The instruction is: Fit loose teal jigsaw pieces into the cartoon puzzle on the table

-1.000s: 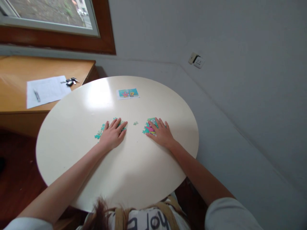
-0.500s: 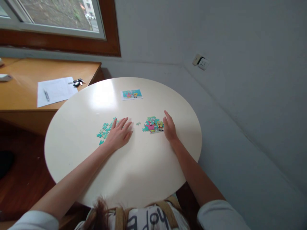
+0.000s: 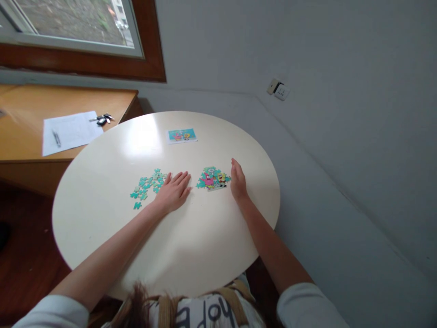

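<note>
My left hand [image 3: 173, 192] lies flat, palm down, with fingers stretched over the table just right of a spread of loose teal jigsaw pieces [image 3: 145, 186]. Whether a piece is under its palm or fingers is hidden. A partly joined jigsaw [image 3: 212, 178] with pink and yellow cartoon figures lies between my two hands. Along its right edge, my right hand [image 3: 238, 181] stands on its side, fingers straight and holding nothing visible. Farther back on the table is a picture card [image 3: 182, 135] with similar cartoon figures.
The round white table [image 3: 164, 259] carries all the puzzle items. At the left, a wooden desk [image 3: 112, 98] holds a paper sheet [image 3: 73, 130], a pen [image 3: 56, 138] and keys [image 3: 102, 120]. A wall [image 3: 324, 100] rises behind and to the right.
My left hand has slid right, uncovering more loose pieces. A single piece seen between that hand and the joined jigsaw is now out of sight. My right hand has backed slightly off the jigsaw's edge.
</note>
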`<state>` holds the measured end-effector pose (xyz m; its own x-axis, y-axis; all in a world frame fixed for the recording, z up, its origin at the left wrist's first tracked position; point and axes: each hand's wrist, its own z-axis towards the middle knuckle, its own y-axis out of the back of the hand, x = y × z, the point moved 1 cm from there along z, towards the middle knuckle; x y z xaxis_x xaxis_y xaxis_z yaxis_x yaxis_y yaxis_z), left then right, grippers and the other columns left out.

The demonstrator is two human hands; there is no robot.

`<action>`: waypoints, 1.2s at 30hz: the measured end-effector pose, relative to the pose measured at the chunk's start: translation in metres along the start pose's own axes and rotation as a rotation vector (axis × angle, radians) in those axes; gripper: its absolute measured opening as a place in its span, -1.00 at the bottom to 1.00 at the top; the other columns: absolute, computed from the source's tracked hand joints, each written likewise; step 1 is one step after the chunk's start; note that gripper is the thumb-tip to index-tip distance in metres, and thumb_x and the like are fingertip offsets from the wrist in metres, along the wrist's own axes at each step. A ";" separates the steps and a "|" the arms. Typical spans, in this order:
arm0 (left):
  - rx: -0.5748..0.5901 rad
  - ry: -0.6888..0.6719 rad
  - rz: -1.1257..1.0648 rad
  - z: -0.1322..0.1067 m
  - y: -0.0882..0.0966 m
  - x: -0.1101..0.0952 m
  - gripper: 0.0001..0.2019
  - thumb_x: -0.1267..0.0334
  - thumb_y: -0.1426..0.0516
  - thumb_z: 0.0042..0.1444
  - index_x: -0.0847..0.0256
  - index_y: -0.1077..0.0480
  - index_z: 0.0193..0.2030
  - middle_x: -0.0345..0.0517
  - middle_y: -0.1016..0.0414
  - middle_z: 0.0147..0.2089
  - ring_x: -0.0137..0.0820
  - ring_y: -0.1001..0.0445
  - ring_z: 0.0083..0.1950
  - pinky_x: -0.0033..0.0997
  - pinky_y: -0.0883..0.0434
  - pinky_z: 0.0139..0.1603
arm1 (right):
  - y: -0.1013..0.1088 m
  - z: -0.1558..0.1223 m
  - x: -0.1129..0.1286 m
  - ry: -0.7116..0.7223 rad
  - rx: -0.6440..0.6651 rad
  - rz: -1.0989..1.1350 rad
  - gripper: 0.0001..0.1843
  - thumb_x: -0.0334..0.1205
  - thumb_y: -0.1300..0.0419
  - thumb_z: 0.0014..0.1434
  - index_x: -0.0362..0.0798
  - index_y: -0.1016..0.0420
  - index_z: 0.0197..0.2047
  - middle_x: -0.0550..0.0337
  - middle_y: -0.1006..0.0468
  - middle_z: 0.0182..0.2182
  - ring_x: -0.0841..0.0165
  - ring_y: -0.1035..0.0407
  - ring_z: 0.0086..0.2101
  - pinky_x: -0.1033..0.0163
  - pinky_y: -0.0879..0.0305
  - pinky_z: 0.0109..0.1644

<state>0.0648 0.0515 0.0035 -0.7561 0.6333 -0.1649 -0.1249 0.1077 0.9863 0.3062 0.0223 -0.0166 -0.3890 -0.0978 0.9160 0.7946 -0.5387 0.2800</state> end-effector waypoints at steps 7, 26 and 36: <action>-0.065 0.119 0.041 -0.017 0.007 0.011 -0.49 0.18 0.19 0.27 0.32 -0.16 0.29 0.13 -0.16 0.34 -0.17 -0.09 0.37 0.07 0.11 0.37 | 0.000 -0.005 0.003 -0.093 0.120 0.081 -0.26 0.29 0.16 0.19 0.00 -0.14 0.27 -0.04 -0.22 0.24 0.22 -0.11 0.22 0.03 -0.09 0.25; -0.190 0.173 -0.114 -0.030 0.003 0.032 -0.55 0.18 0.13 0.22 0.29 -0.26 0.18 0.13 -0.26 0.28 -0.18 -0.17 0.32 -0.01 0.00 0.35 | -0.005 0.078 -0.016 -0.130 0.362 -1.014 -0.40 -0.03 0.25 0.32 -0.04 -0.03 0.35 -0.04 0.04 0.35 0.12 0.19 0.32 -0.18 0.31 0.33; -0.232 0.152 -0.147 -0.029 0.000 0.035 -0.59 0.19 0.12 0.21 0.23 -0.30 0.13 0.10 -0.30 0.25 -0.20 -0.22 0.29 -0.01 -0.02 0.35 | -0.006 0.078 -0.020 -0.148 0.364 -1.031 -0.38 0.01 0.29 0.31 0.04 0.03 0.38 0.03 0.08 0.37 0.12 0.21 0.33 -0.20 0.33 0.33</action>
<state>0.0195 0.0515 -0.0024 -0.8040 0.5005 -0.3210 -0.3702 0.0012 0.9290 0.3459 0.0921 -0.0147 -0.9041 0.3706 0.2130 0.2202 -0.0231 0.9752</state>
